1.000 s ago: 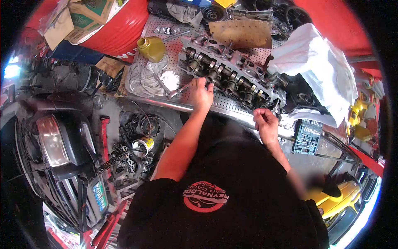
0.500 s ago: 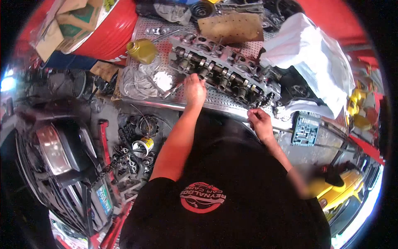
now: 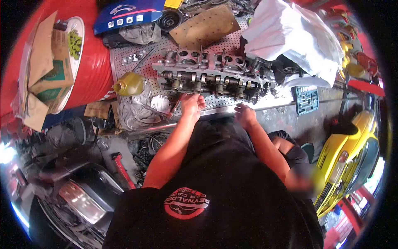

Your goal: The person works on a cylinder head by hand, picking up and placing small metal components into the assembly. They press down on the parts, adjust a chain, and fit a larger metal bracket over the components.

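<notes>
At the near edge of the perforated metal bench, the left hand is held with its fingers narrowly curled beside a metal tool, and the right hand is kept loosely half-closed; whether anything is gripped in either cannot be told. Just beyond them, the cylinder head is laid lengthwise across the bench, with a hole-dotted brown sheet placed behind it.

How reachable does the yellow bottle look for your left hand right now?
Probably yes: the yellow bottle sits uncovered on the bench, left of the left hand, with low crumpled cloth and a tool between. Whether that hand is empty is unclear.
</notes>
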A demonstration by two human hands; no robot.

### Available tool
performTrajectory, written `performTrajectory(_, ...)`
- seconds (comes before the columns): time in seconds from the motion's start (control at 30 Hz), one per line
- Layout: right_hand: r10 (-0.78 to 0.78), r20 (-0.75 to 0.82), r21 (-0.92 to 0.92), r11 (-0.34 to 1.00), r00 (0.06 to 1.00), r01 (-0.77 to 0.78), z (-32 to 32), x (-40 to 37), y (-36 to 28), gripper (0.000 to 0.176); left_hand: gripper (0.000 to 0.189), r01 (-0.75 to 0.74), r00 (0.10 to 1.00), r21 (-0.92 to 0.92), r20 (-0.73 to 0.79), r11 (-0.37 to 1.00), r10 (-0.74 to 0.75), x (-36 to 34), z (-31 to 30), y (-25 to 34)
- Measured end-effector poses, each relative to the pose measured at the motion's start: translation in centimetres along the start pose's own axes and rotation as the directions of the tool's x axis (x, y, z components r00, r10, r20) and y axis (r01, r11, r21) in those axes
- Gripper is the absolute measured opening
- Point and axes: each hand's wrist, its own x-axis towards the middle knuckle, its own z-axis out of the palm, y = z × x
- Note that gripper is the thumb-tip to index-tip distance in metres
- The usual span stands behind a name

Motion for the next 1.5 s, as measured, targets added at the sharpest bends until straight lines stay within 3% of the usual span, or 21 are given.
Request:
performTrajectory(0.03,0.026,0.022,0.061,0.998,0.999,-0.027,0.9,0.1,0.2,0.028,0.005,0.088,0.996,-0.113,0.013,0.99,-0.087,0.2,-0.3,0.2)
performTrajectory(0.23,-0.026,-0.017,0.294,0.955,1.0,0.03,3.4,1.4,1.7,0.018,0.016,0.286,0.958,-0.164,0.022,0.944,-0.287,1.2,0.4,1.4)
performTrajectory(0.3,-0.053,-0.042,0.312,0.948,0.998,0.064,3.5,1.7,1.9,0.016,0.022,0.355,0.933,-0.207,0.021,0.912,-0.359,1.2,1.0,1.6)
performTrajectory(0.4,-0.184,-0.242,0.114,0.97,0.953,0.216,4.3,1.7,2.2,0.015,0.027,0.345,0.93,-0.21,-0.057,0.915,-0.363,0.2,1.8,1.9)
performTrajectory(0.5,-0.151,-0.134,0.132,0.977,0.979,0.169,3.7,1.5,1.9,0.016,0.027,0.344,0.924,-0.255,-0.078,0.904,-0.374,-0.2,2.0,2.3)
performTrajectory(0.6,-0.039,0.149,0.425,0.905,0.988,-0.028,3.3,1.1,1.9,0.021,0.027,0.37,0.919,-0.269,-0.033,0.889,-0.392,0.7,1.5,2.5)
performTrajectory(0.73,-0.04,0.277,0.478,0.873,0.96,-0.101,3.2,1.3,1.7,0.029,0.029,0.384,0.917,-0.312,0.015,0.869,-0.399,1.1,2.1,1.5)
performTrajectory(0.8,-0.02,0.245,0.474,0.874,0.969,-0.102,3.6,1.4,1.4,0.028,0.032,0.32,0.938,-0.28,-0.043,0.905,-0.345,0.4,2.9,2.3)
performTrajectory(0.83,-0.006,0.226,0.469,0.877,0.974,-0.103,3.5,1.4,1.3,0.028,0.033,0.291,0.945,-0.268,-0.072,0.919,-0.32,-0.1,3.3,2.5)
performTrajectory(0.87,0.019,0.222,0.457,0.881,0.975,-0.122,3.4,1.5,0.8,0.028,0.036,0.328,0.918,-0.363,-0.093,0.872,-0.385,0.3,3.0,2.2)
performTrajectory(0.93,0.083,0.207,0.439,0.883,0.975,-0.168,3.2,1.0,0.5,0.029,0.037,0.372,0.905,-0.335,-0.079,0.866,-0.419,0.3,3.0,3.3)
performTrajectory(1.03,0.047,0.129,0.349,0.933,0.991,-0.09,3.8,0.8,0.3,0.021,0.036,0.381,0.899,-0.348,-0.078,0.856,-0.432,0.3,3.2,3.7)
performTrajectory(1.13,-0.019,-0.156,0.06,0.998,0.988,0.028,4.9,-0.6,-0.1,0.014,0.042,0.372,0.901,-0.365,-0.079,0.854,-0.426,0.5,3.4,2.8)
performTrajectory(1.23,-0.145,-0.219,-0.12,0.985,0.965,0.121,4.6,-0.1,0.1,0.013,0.046,0.393,0.883,-0.34,-0.12,0.855,-0.453,0.4,3.8,3.0)
performTrajectory(1.33,-0.026,-0.114,0.064,0.997,0.993,0.033,4.1,-0.3,-0.3,0.016,0.047,0.419,0.854,-0.393,-0.133,0.818,-0.502,0.5,4.0,3.4)
performTrajectory(1.43,0.075,0.012,0.322,0.944,0.997,-0.074,4.5,-0.6,-0.6,0.017,0.048,0.377,0.892,-0.316,-0.131,0.871,-0.433,0.8,4.1,2.8)
performTrajectory(1.5,0.062,-0.034,0.351,0.935,0.998,-0.046,4.6,-0.6,-0.2,0.017,0.048,0.403,0.891,-0.301,-0.087,0.864,-0.446,1.2,3.4,2.5)
